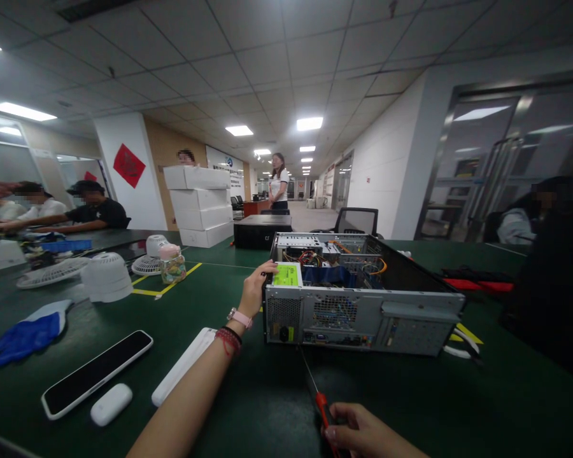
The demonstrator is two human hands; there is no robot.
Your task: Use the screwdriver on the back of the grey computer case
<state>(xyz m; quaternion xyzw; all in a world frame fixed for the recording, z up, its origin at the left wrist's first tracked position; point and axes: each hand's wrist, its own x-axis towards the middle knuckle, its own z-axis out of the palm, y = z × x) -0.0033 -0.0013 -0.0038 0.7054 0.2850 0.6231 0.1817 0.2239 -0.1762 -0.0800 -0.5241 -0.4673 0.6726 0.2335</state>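
An open computer case [363, 312] lies on its side on the dark green table [248, 407], its rear panel toward me. Cables and a power supply with a green label [287, 275] show inside. My left hand [255, 289] grips the case's top left edge beside that label; a pink watch and red bracelets ring the wrist. My right hand [363, 436], low in the frame, is closed round the red handle of a screwdriver [315, 391]. Its thin shaft points up at the bottom of the rear panel.
A black phone [95, 374], a small white oval device [111, 404] and a long white bar [184, 366] lie at the left. Blue gloves [28, 334], white fan parts [107, 277], a jar [172, 264] and stacked white boxes [200, 203] sit farther back. Other people sit at both sides.
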